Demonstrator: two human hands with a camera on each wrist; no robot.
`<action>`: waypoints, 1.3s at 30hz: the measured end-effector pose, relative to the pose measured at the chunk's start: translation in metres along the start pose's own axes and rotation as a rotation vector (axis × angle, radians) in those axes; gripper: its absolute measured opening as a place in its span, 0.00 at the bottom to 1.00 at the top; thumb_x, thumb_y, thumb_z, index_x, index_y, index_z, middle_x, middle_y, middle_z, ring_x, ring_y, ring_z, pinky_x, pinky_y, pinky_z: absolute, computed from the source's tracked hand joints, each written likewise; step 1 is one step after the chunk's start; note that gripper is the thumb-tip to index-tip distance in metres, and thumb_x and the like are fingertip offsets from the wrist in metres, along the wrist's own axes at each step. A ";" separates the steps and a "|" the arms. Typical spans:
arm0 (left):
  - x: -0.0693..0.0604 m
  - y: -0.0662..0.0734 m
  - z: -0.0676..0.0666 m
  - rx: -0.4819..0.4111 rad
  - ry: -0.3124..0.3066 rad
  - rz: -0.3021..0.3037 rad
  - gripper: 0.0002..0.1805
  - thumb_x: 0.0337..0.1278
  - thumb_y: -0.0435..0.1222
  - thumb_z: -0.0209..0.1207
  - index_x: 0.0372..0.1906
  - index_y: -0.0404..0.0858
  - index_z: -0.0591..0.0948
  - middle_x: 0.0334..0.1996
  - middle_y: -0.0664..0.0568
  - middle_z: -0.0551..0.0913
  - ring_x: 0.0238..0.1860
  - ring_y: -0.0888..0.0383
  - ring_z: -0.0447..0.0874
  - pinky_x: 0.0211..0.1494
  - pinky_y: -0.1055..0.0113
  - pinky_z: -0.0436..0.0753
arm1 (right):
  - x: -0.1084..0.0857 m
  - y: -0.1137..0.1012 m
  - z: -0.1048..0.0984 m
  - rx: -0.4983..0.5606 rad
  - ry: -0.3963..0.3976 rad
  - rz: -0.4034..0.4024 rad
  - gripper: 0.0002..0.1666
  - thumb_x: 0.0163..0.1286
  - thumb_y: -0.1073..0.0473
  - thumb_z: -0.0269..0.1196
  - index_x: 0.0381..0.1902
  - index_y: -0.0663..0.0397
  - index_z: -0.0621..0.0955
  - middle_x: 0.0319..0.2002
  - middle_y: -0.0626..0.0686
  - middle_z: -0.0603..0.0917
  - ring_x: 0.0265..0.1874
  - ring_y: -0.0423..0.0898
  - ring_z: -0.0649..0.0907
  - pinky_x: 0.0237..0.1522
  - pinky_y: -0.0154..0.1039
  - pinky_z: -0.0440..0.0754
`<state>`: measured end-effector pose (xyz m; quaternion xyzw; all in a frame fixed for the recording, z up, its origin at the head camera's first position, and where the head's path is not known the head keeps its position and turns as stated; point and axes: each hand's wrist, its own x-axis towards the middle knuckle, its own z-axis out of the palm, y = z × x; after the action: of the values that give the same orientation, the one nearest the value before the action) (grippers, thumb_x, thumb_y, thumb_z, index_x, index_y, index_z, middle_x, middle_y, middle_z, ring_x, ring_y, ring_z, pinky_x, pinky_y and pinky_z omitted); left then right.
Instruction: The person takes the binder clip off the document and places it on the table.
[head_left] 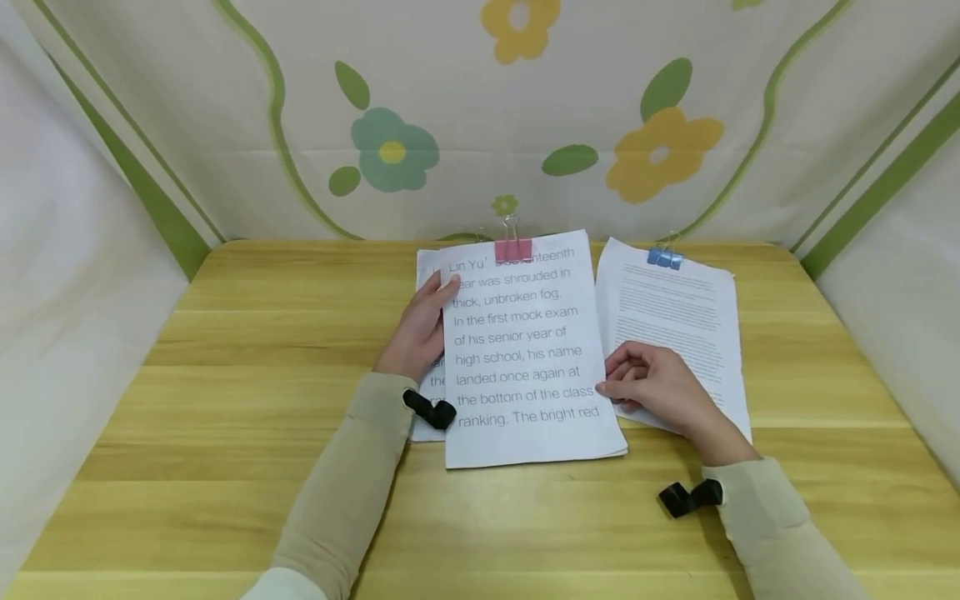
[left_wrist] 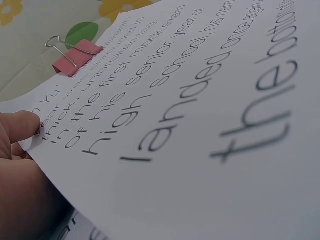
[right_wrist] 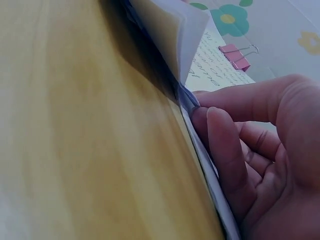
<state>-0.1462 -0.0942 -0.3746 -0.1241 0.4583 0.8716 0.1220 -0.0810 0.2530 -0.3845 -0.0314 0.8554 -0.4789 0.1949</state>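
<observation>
L hand [head_left: 420, 329] pinches upper L edge of pink-clipped stack [head_left: 525, 358], thumb on top; R hand [head_left: 663, 387], fingers curled, pinches its lower R edge. Stack's mid-table [head_left: 262, 433], partly hiding 1 other printed sheet [head_left: 427, 433]; blue-clipped stack [head_left: 671, 325] adj. on R.

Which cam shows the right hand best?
Right wrist: the right hand is largest there, its pinch on the edge of the paper seen up close. Head shows it smaller, from above, at the paper's right edge. Left wrist doesn't show it.
</observation>
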 end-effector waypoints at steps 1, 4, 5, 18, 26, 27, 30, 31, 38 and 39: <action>0.000 0.000 0.000 0.003 -0.004 0.000 0.27 0.84 0.39 0.56 0.80 0.55 0.70 0.73 0.54 0.79 0.74 0.58 0.76 0.81 0.63 0.70 | 0.000 -0.002 -0.002 -0.013 -0.003 -0.004 0.23 0.65 0.51 0.78 0.49 0.58 0.82 0.34 0.54 0.87 0.28 0.45 0.85 0.34 0.38 0.88; 0.000 0.000 0.002 0.002 -0.004 -0.018 0.28 0.84 0.39 0.55 0.81 0.56 0.69 0.73 0.55 0.79 0.74 0.58 0.76 0.81 0.63 0.70 | -0.001 -0.008 -0.008 -0.099 0.013 -0.029 0.22 0.66 0.49 0.78 0.49 0.56 0.83 0.34 0.53 0.86 0.27 0.45 0.84 0.30 0.38 0.86; 0.000 0.000 0.002 0.006 0.000 -0.028 0.29 0.84 0.39 0.55 0.82 0.56 0.68 0.73 0.55 0.79 0.75 0.58 0.76 0.81 0.62 0.70 | -0.001 -0.012 -0.010 -0.141 0.034 -0.050 0.22 0.67 0.48 0.77 0.49 0.55 0.83 0.34 0.52 0.86 0.28 0.45 0.84 0.30 0.37 0.85; -0.003 -0.017 0.013 0.054 0.025 -0.074 0.40 0.81 0.42 0.60 0.88 0.56 0.55 0.75 0.58 0.77 0.76 0.60 0.74 0.84 0.62 0.68 | 0.059 -0.101 -0.026 -0.034 0.354 -0.173 0.54 0.74 0.31 0.67 0.84 0.53 0.62 0.79 0.59 0.72 0.79 0.60 0.71 0.81 0.57 0.68; -0.001 -0.021 0.025 0.081 0.020 -0.059 0.39 0.81 0.41 0.60 0.88 0.54 0.57 0.74 0.57 0.78 0.76 0.59 0.75 0.83 0.62 0.69 | 0.076 -0.101 -0.023 -0.005 0.400 -0.132 0.43 0.79 0.36 0.62 0.81 0.52 0.68 0.74 0.58 0.79 0.78 0.58 0.72 0.81 0.58 0.67; 0.000 -0.020 0.026 0.084 0.021 -0.050 0.39 0.81 0.41 0.60 0.87 0.54 0.58 0.74 0.57 0.78 0.76 0.59 0.75 0.83 0.62 0.69 | 0.076 -0.101 -0.023 0.012 0.406 -0.127 0.42 0.79 0.36 0.62 0.80 0.52 0.69 0.74 0.58 0.78 0.79 0.58 0.72 0.82 0.57 0.67; 0.002 -0.017 0.025 0.089 0.018 -0.049 0.39 0.81 0.41 0.60 0.87 0.54 0.58 0.74 0.58 0.78 0.76 0.60 0.74 0.83 0.62 0.68 | 0.075 -0.101 -0.024 0.069 0.422 -0.091 0.39 0.79 0.38 0.63 0.79 0.50 0.71 0.75 0.57 0.77 0.77 0.56 0.73 0.80 0.54 0.70; 0.002 -0.017 0.025 0.094 0.016 -0.056 0.39 0.81 0.42 0.60 0.87 0.55 0.58 0.74 0.58 0.78 0.75 0.60 0.75 0.83 0.62 0.69 | 0.075 -0.101 -0.025 0.081 0.428 -0.075 0.38 0.79 0.38 0.63 0.78 0.49 0.72 0.74 0.57 0.77 0.75 0.55 0.74 0.78 0.52 0.73; -0.001 -0.015 0.022 0.091 0.037 -0.080 0.40 0.80 0.42 0.61 0.88 0.56 0.57 0.75 0.59 0.77 0.76 0.62 0.74 0.83 0.64 0.69 | 0.074 -0.098 -0.027 0.166 0.480 -0.016 0.31 0.78 0.37 0.64 0.70 0.47 0.79 0.60 0.48 0.83 0.55 0.44 0.80 0.56 0.33 0.79; -0.002 -0.015 0.021 0.086 0.040 -0.079 0.41 0.80 0.41 0.61 0.88 0.56 0.57 0.76 0.59 0.76 0.76 0.62 0.73 0.83 0.64 0.69 | 0.074 -0.099 -0.027 0.178 0.487 -0.020 0.30 0.78 0.38 0.64 0.68 0.47 0.80 0.57 0.46 0.83 0.53 0.42 0.80 0.54 0.32 0.79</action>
<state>-0.1418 -0.0682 -0.3739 -0.1542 0.4925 0.8429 0.1524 -0.1725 0.2035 -0.3125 0.0937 0.8311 -0.5478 -0.0193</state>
